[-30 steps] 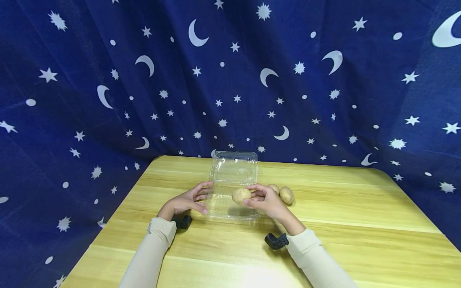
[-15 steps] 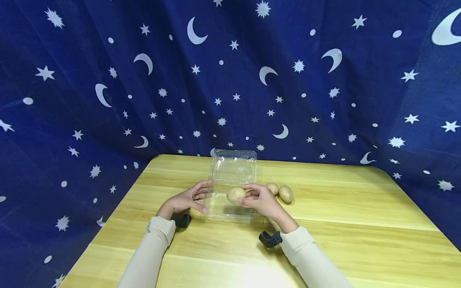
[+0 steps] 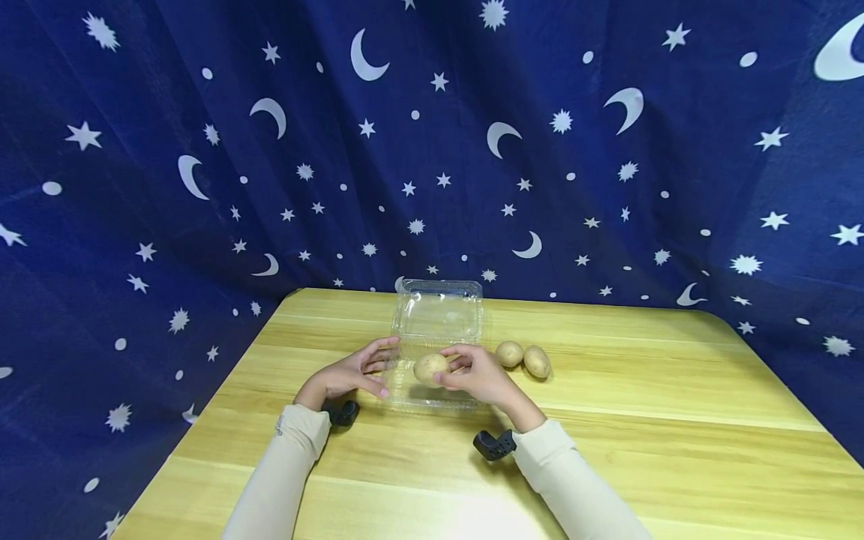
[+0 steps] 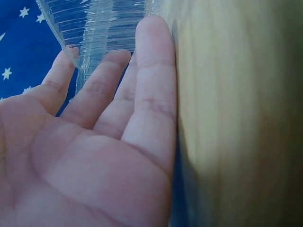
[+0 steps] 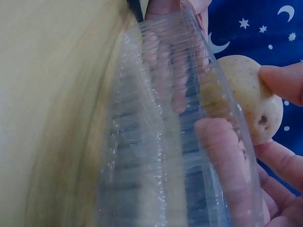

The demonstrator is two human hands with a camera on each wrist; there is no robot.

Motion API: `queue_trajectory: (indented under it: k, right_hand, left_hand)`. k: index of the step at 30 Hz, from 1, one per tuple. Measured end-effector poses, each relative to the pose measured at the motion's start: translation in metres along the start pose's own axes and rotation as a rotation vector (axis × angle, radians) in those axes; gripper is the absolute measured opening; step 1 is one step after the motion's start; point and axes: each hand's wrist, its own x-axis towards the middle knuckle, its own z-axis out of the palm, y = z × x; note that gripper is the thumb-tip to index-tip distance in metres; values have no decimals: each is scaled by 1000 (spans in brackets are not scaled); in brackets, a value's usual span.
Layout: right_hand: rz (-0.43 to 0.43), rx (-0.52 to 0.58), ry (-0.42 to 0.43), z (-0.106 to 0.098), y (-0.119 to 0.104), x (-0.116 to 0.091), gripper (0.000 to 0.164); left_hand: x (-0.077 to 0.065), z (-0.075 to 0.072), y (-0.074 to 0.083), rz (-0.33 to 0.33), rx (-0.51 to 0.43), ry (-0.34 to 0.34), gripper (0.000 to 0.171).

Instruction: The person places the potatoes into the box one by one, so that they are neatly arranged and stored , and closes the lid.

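My right hand (image 3: 475,375) pinches a pale yellow potato (image 3: 430,369) between thumb and fingers, over the base of a clear plastic clamshell container (image 3: 432,403). In the right wrist view the potato (image 5: 258,101) shows a dark spot, and part of it sits behind the ribbed clear wall (image 5: 156,142). The container's lid (image 3: 439,311) stands raised at the back. My left hand (image 3: 351,373) is beside the container's left wall, its fingers extended. The left wrist view has its fingertips right at the ribbed plastic (image 4: 109,28), the lowest finger along the tabletop.
Two more potatoes, one rounder (image 3: 509,353) and one longer (image 3: 537,362), lie side by side to the right of the container. The wooden table (image 3: 641,375) ends at a blue curtain (image 3: 445,150) with white moons and stars.
My right hand has moved left with the potato, further over the container's base. This uncovers the rounder potato on the table. The left hand stays at the container's side.
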Motion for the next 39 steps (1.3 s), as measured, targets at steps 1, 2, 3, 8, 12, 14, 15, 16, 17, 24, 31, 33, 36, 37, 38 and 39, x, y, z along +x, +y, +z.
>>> queue_trajectory:
  k: [1,2,3,8,12,14,15,16,17,24,31,33,36,37,38,39]
  right_hand:
    - [-4,-15,-3,0,0,0,52]
    - [-7,-20,-7,0,-1,1,52]
    - [-11,-33,-10,1,-1,1,53]
    - [-20,-61,-27,3,-2,4,50]
    - [-11,-44,-49,7,-2,7,49]
    - [-12,-34,-58,9,-3,7,48]
    - [-8,-25,-62,10,-4,8,47]
    - [-4,-24,-63,11,-5,8,46]
    - [-1,-22,-66,12,-5,9,46]
    - [33,3,-86,19,-1,13,46]
    - [52,-28,-105,23,1,16,50]
    - [64,-17,-113,24,0,16,50]
    - [75,-5,-125,26,-2,17,51]
    - [79,-6,-126,27,-2,17,51]
    - [79,-9,-128,28,-2,17,51]
    - [82,-9,-130,29,-3,17,50]
  left_hand:
    - [0,0,0,0,-1,-1,113]
    - [0,0,1,0,-1,-2,113]
    - [0,0,1,0,1,-3,113]
    - [0,0,3,-2,3,-7,114]
    - [0,1,3,-4,-2,-9,113]
    - [-1,1,3,-3,-7,-9,114]
    - [-1,1,3,-3,-9,-9,114]
    - [-1,1,2,-2,-11,-8,114]
    - [-1,1,2,-2,-12,-8,114]
    - [0,1,2,6,-12,-4,114]
    - [1,1,1,-1,-11,-2,115]
    - [1,1,1,-2,-9,-2,115]
    - [1,0,0,0,-11,-5,115]
    - [1,0,0,0,-11,-6,116]
    - [1,0,0,1,-11,-6,116]
    - [1,0,0,1,-11,-8,116]
